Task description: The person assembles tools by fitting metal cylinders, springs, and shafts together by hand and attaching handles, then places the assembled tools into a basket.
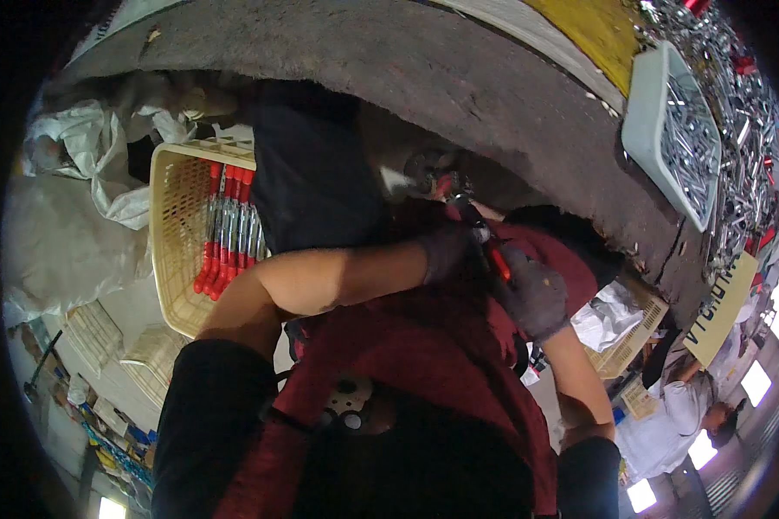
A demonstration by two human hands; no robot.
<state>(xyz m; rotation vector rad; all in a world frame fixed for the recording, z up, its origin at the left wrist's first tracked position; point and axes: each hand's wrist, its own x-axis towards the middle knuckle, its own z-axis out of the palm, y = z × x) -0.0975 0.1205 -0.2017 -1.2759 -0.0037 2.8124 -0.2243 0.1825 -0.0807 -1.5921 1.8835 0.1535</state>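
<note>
My right hand (pixel 535 296), in a dark grey glove, is closed around a red-handled metal tool (pixel 498 262) in front of my lap. The tool's upper part is dark and silvery, and its exact kind does not show. My left hand (pixel 447 253), gloved as well, lies close beside the tool on its left. Shadow hides the left fingers, so their grip cannot be made out. Just beyond the hands, a dark metal fixture (pixel 441 177) with a red part stands at the bench edge. A maroon apron (pixel 407 337) covers my lap under both forearms.
To the left, a cream plastic basket (pixel 169 259) holds several red-ended metal tools (pixel 229 216). White sacks (pixel 69 251) lie beyond it. A pale tray (pixel 645 121) of metal pins rests on the bench (pixel 320 48), beside heaped metal parts (pixel 744 164). Another person (pixel 666 428) sits at the right.
</note>
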